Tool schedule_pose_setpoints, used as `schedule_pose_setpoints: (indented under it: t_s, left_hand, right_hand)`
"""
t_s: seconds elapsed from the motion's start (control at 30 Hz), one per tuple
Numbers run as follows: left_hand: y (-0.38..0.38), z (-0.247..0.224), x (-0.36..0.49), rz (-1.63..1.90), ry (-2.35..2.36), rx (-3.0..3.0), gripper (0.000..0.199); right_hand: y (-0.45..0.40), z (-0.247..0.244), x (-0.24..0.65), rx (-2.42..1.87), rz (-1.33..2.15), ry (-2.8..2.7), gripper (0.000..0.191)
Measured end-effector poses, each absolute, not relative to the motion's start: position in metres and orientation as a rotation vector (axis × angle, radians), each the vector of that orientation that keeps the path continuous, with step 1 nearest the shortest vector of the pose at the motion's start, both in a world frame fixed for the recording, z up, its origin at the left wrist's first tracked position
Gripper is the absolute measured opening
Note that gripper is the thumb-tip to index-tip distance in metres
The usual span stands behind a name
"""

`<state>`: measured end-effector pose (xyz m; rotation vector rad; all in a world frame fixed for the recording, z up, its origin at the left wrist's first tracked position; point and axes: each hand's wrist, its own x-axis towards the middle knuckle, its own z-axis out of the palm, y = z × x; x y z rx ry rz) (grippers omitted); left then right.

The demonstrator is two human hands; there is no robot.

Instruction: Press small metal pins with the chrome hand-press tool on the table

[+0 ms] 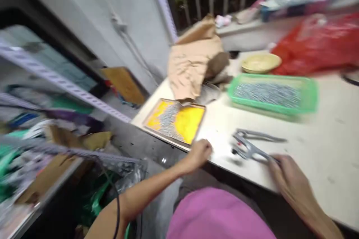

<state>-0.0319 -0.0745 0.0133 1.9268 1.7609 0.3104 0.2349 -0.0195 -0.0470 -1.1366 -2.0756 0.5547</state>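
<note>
In the head view my left hand [200,152] is closed at the front edge of the table, beside the near right corner of a shallow tray. What it holds, if anything, is hidden. The tray has a brown rim [199,125], a yellow bottom and a pile of small silvery pieces [168,118] in it. Farther right, my right hand [291,175] is closed around the end of one handle of grey metal pliers [249,151]. Their jaws point left and carry a red spot and a dark tip. The other handle is spread away from my hand.
A green plastic basket [310,95] full of small silvery pieces stands behind the pliers. Behind it are a yellow bowl [260,63] and a red plastic bag [316,44]. A crumpled brown paper bag [187,63] stands behind the tray. Cluttered shelving [70,153] is at the left.
</note>
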Motion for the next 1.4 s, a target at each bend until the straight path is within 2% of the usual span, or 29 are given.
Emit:
schedule_pose_setpoints:
  t_s: [0.17,0.47,0.63,0.77,0.87,1.07,1.17,1.27,1.4]
  left_hand:
    - [-0.064,0.01,-0.049,0.353,1.851,1.856,0.01]
    - [-0.067,0.011,-0.029,-0.177,1.792,2.091,0.019]
    - [-0.061,0.002,-0.03,-0.205,1.741,2.0,0.017]
    - [-0.047,-0.008,-0.035,-0.245,1.834,1.901,0.026]
    - [-0.011,0.007,-0.032,-0.104,1.9,1.879,0.025]
    - [0.103,0.087,-0.004,0.549,1.948,2.08,0.016]
    - [0.136,0.11,0.001,0.794,1.913,2.166,0.022]
    - [0.136,0.109,-0.016,0.854,1.932,2.241,0.02]
    - [0.105,0.092,-0.072,0.654,2.116,2.136,0.019]
  right_hand:
    - [-0.013,-0.052,0.238,-1.286,0.593,-2.014,0.017]
    - [-0.014,-0.048,0.235,-1.261,0.658,-2.01,0.013]
    - [-0.015,-0.048,0.23,-1.251,0.693,-1.958,0.012]
    - [-0.014,-0.051,0.222,-1.235,0.753,-1.9,0.014]
    - [-0.012,-0.055,0.218,-1.248,0.795,-1.872,0.015]
    - [-0.011,-0.06,0.218,-1.256,0.798,-1.877,0.017]
    - [-0.011,-0.059,0.217,-1.27,0.762,-1.872,0.016]
    - [-0.011,-0.056,0.218,-1.267,0.724,-1.879,0.016]
    - [-0.013,-0.055,0.223,-1.2,0.705,-1.977,0.016]
